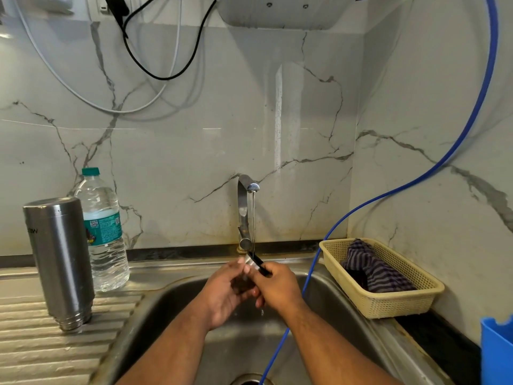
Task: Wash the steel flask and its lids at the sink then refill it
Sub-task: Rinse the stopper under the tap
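Most of the lid [252, 262] was hidden by the left hand [226, 293] and the right hand [279, 287], the drain [249, 380] was cut off at the bottom edge, and the blue container [497, 354] was cropped at the right end of the counter [444, 341].

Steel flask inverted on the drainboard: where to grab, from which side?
Wrap the plain cylindrical body of the steel flask mid-height, from the near side: it stands mouth-down on its narrow threaded neck, so likely tippy, and the plastic water bottle crowds its far right.
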A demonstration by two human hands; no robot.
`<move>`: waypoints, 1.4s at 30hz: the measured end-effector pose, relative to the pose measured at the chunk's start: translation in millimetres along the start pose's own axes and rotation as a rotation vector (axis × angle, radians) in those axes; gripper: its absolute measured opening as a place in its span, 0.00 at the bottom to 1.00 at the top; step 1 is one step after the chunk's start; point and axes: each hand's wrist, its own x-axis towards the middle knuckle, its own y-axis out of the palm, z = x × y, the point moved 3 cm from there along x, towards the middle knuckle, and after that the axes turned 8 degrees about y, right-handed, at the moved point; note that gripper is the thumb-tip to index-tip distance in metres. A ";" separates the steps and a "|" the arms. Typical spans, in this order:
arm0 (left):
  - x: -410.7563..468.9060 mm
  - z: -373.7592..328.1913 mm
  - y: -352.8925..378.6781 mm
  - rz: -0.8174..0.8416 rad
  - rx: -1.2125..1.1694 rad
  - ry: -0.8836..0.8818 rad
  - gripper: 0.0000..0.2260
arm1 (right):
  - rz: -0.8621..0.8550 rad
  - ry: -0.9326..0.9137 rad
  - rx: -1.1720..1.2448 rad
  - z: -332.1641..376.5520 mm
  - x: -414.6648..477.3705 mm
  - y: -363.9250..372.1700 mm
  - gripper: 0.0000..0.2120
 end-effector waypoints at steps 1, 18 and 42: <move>1.8 -0.1 -0.2 -0.028 -0.029 0.012 0.16 | -0.002 0.008 0.022 -0.1 1.3 -0.2 0.10; 2.3 2.0 3.7 -0.075 -0.123 -0.056 0.16 | -0.152 -0.072 -0.076 7.5 4.5 3.7 0.36; 5.5 -9.1 13.7 -0.003 1.103 0.657 0.45 | -0.108 0.043 -0.271 -5.3 6.4 4.8 0.39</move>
